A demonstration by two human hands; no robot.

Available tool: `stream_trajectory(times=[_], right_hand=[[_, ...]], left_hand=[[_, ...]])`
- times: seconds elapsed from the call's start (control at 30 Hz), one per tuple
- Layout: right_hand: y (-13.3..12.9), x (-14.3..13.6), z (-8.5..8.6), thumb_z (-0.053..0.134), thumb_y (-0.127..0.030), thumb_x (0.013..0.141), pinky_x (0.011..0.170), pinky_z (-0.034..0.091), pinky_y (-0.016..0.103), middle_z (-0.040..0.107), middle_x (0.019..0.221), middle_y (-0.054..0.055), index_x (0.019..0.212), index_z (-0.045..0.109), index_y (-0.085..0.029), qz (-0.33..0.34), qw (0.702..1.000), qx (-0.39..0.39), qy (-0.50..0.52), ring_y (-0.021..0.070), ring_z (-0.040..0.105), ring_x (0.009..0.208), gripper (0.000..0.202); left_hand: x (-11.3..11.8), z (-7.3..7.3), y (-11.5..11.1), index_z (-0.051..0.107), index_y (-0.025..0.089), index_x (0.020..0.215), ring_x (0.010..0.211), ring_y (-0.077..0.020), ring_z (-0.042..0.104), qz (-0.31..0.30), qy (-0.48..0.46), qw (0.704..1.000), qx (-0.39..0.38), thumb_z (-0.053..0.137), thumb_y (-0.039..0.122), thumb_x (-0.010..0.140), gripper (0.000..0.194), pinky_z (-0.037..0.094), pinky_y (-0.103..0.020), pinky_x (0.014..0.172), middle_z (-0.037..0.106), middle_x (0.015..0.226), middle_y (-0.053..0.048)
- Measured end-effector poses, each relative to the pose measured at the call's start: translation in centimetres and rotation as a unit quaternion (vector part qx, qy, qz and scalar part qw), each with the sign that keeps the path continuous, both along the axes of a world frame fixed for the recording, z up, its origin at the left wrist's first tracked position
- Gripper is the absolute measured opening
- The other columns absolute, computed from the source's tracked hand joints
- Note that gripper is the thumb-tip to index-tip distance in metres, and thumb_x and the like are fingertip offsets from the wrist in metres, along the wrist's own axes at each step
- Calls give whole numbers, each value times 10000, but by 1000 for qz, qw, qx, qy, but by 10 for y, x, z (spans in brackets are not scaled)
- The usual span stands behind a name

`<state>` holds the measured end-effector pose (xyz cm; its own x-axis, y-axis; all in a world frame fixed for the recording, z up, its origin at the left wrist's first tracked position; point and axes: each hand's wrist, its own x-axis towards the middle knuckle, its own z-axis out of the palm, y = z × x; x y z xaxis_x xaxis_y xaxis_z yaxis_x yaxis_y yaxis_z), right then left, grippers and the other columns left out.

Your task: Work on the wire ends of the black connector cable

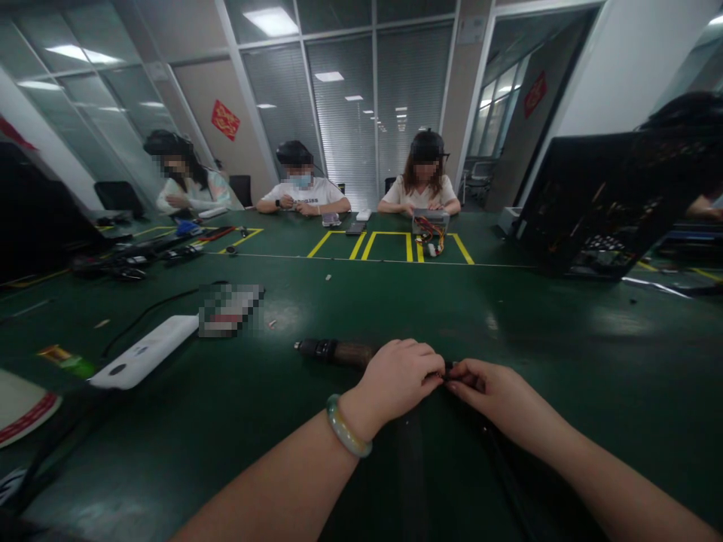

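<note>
An electric screwdriver [344,353] with a black nose and a brownish body lies on the green table, its bit pointing left. My left hand [401,376], with a jade bangle [346,429] at its wrist, is just in front of the screwdriver's rear part and hides some of it. Its thumb and fingers are pinched together. Right beside it, my right hand [480,384] is also closed, fingertips nearly meeting those of the left. A small dark piece shows between the two hands, too hidden to name. Below the right hand, a dark cable-like strip [500,459] runs toward me.
A white power strip [150,352] and a blurred-out item [229,310] lie at the left. Dark cables and tools [147,252] are behind them. A black computer case [610,203] stands at the right. Three people sit across the table; a power supply with coloured wires [431,223] is before one.
</note>
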<state>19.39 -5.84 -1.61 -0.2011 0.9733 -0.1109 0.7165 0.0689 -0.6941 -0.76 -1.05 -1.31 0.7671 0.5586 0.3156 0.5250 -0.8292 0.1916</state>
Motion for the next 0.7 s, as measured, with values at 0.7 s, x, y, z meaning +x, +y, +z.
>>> stream_trajectory(times=[0.7], right_hand=[[1, -5, 5, 531, -368, 867, 534, 387, 206, 678, 705, -27, 806, 647, -240, -22, 999, -21, -17, 147, 607, 622, 184]], left_hand=[[0, -3, 1, 616, 225, 923, 938, -172, 551, 12, -23, 999, -41, 598, 276, 885, 66, 410, -330, 844, 621, 969, 11]])
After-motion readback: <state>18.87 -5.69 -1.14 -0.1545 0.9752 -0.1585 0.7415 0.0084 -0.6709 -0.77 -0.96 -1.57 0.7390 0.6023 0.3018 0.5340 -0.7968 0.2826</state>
